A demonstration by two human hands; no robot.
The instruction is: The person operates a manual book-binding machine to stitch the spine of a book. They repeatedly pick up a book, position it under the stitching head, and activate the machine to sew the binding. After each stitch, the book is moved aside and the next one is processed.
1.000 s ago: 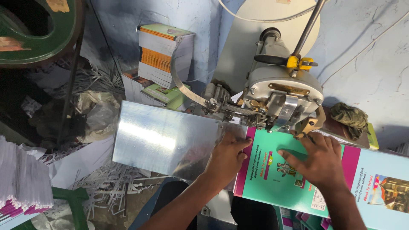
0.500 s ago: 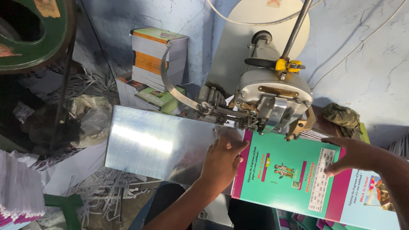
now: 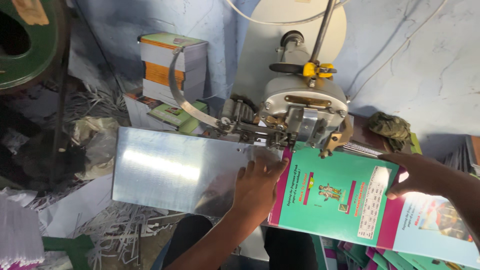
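The green booklet cover (image 3: pixel 345 200) is laid open in the lower right of the frame, its folded spine under the stitching head (image 3: pixel 300 117) at centre. The left hand (image 3: pixel 257 187) is pressed flat, fingers released, on the cover's left edge where it meets the metal plate (image 3: pixel 175 167). The right hand (image 3: pixel 420 172) pinches the cover's upper right edge. The spine should be kept square under the head and fingers kept away from the head.

The left hand (image 3: pixel 257 187) is laid flat, palm down, fingers extended forward and slightly spread. The right hand (image 3: pixel 417 172) is stretched in from the right, fingers curled, thumb lowered.
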